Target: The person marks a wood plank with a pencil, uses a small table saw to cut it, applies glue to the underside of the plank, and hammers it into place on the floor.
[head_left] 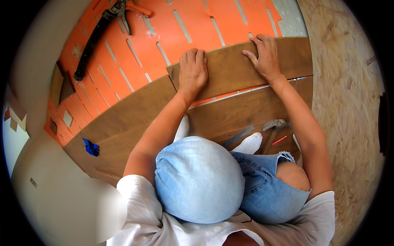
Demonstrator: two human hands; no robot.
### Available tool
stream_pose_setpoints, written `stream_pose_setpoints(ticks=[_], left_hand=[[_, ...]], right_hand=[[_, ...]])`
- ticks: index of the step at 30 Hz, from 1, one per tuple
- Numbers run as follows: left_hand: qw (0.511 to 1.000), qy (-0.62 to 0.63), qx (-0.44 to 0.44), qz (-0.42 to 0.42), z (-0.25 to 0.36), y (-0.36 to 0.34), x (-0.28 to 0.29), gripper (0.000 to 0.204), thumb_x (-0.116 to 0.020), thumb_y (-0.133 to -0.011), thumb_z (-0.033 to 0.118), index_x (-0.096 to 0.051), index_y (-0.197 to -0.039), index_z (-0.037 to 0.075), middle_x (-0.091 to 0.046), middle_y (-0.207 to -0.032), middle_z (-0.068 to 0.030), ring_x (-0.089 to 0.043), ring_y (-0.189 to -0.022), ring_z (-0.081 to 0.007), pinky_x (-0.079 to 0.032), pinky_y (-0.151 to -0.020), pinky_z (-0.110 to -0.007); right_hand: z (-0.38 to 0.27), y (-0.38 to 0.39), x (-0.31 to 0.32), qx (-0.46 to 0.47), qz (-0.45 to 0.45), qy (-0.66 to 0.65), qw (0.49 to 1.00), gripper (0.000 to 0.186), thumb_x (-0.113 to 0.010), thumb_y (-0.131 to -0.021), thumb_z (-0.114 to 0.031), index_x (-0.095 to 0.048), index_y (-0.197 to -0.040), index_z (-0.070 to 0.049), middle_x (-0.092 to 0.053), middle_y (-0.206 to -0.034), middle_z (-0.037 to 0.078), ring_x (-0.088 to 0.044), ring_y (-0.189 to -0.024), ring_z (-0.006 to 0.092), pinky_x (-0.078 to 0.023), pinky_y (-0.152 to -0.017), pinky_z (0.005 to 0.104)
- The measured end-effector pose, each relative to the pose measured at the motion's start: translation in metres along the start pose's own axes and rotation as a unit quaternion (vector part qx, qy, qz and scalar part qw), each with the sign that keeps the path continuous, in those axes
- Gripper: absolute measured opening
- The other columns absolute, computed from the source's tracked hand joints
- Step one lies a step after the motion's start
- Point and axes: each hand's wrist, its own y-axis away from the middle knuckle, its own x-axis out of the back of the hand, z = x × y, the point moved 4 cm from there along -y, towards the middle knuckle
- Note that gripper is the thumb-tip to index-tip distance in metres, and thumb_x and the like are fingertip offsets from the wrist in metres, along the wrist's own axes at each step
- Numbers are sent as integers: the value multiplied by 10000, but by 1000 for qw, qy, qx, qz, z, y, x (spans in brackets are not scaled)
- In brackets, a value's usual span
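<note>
A brown wood floor plank (227, 65) lies in front of me, its far edge over an orange slotted underlay (186, 18). My left hand (193, 71) is closed over the plank near its left end, fingers bent at the far edge. Farther right, my right hand (266, 57) hooks its fingers over the same edge, the thumb spread on top. Between the plank and the laid wood flooring (131, 108) runs a narrow gap. Orange underlay and a shiny pale strip show in it. What lies under the plank is hidden.
A black-barrelled caulking gun (94, 43) with an orange handle rests on the underlay. By my feet are a hammer (271, 137), a flat grey metal bar (240, 135) and a red pencil (279, 140). Blue crumpled cloth (91, 147) lies left; a chipboard panel (340, 123) borders the right.
</note>
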Motion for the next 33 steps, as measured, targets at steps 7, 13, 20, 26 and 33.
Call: stream_pose_setpoints(ticks=[7,13,20,26,33], left_hand=[[1000,-16,3,-16,2,7,3,330,-618,-917,61,-565,-1239,16,-546,-1208,-203,-506,-1116,-404,-415,-984,-498],[999,-22,20,-46,2,13,-2,340,-599,-932,57,-556,-1267,17,-543,-1222,-199,-503,-1109,-406,-414,-984,-501],[999,-37,9,-36,0,12,-2,311,-587,-946,62,-562,-1251,12,-553,-1218,-209,-515,-1120,-402,-414,-994,-500],[999,-23,10,-44,3,14,4,328,-589,-955,87,-556,-1272,15,-551,-1252,-202,-505,-1166,-405,-406,-1019,-505],[998,-43,11,-53,-2,22,0,352,-570,-969,90,-550,-1312,10,-539,-1299,-209,-498,-1199,-411,-413,-1037,-507]], right_hand=[[-7,-1,2,-12,-5,-17,1000,472,-834,-784,-270,-644,-1146,-33,-582,-1158,112,-534,-1128,335,-436,-1000,461],[-3,5,0,-28,-18,-32,999,487,-840,-776,-270,-645,-1156,-37,-587,-1187,109,-533,-1161,341,-422,-1039,462],[-6,5,-1,-39,-14,-21,999,464,-814,-813,-311,-650,-1151,-38,-604,-1226,103,-529,-1213,328,-386,-1104,467],[-13,4,5,-50,-14,-16,999,464,-797,-830,-335,-649,-1161,-47,-613,-1218,117,-537,-1207,328,-379,-1113,473],[-14,13,10,-48,-52,-7,997,521,-775,-857,-296,-605,-1290,-60,-584,-1304,131,-529,-1234,347,-403,-1096,477]])
